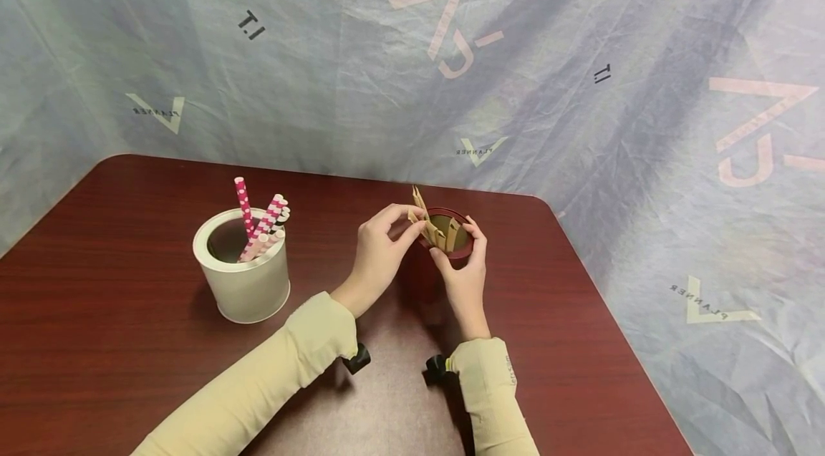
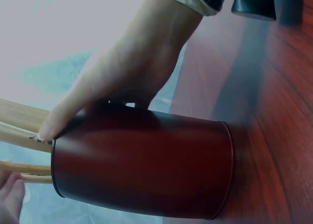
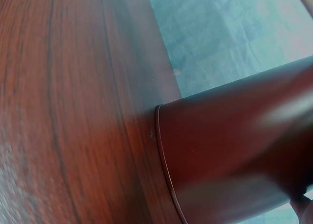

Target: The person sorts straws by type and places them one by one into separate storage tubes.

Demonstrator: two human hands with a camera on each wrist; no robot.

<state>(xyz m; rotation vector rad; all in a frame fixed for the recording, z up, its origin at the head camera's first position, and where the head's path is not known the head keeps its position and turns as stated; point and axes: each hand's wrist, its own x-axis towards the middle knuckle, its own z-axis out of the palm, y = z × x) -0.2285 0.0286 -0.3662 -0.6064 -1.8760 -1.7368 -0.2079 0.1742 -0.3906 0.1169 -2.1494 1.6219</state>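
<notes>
A dark red canister [image 2: 142,160] stands on the table, and several tan sticks [image 1: 450,234] with dark marks stick out of its mouth. My right hand [image 1: 465,273] grips it around the upper side, the thumb near the front rim and the fingers on the far right side. At the rim's left, my left hand [image 1: 380,248] pinches a tan stick [image 1: 419,200] between thumb and index finger; whether it holds more than one cannot be told. In the right wrist view the canister's base [image 3: 168,170] meets the table, with a fingertip [image 3: 305,210] at the lower right corner.
A white can [image 1: 251,291] holding several pink-patterned paper straws [image 1: 263,227] stands left of my hands. The reddish-brown wooden table [image 1: 116,263] has its far edge against a pale printed cloth [image 1: 309,62]. Small black devices [image 1: 436,368] sit at both wrists.
</notes>
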